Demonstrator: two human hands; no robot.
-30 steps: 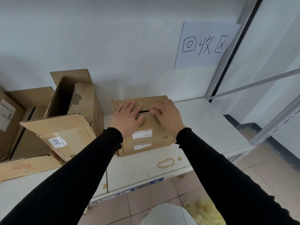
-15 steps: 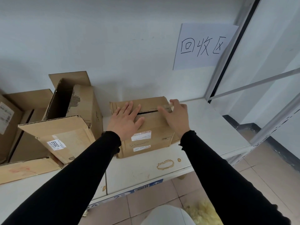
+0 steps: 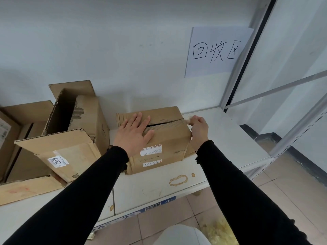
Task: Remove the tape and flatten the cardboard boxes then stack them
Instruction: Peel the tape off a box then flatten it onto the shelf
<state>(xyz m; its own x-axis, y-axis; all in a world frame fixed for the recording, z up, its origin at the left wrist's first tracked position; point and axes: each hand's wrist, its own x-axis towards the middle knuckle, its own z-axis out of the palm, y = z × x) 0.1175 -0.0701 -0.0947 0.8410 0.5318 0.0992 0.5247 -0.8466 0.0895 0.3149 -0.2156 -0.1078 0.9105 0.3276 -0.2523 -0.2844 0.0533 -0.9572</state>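
The right hand (image 3: 199, 129) has its fingertips (image 3: 192, 119) pinched on a crumpled wad of clear packing tape (image 3: 187, 118) at the right end of the top seam of the small brown cardboard box (image 3: 159, 138). The left hand (image 3: 133, 134) lies flat on the box top, fingers spread and straight, pressing across the dark gap where the two flaps have begun to part. The box sits on the white shelf (image 3: 221, 138), near its middle, close to the back wall.

The likely trouble is in the pull. The tape may run on down the right side panel, and a sharp tug could tear off the paper face of the cardboard or snap the strip short, leaving a stub to pick at. If the left hand's press eases, the light box may well slide or tip toward the pulling hand — there is bare shelf and an open edge on that side.

How far the tape runs down the right face cannot be seen; the right wrist covers it. The box's underside and any tape there are hidden. The printing on its two white labels (image 3: 151, 152) is too small to read, and the taller open brown carton (image 3: 70, 124) to the left shows only a dark interior.
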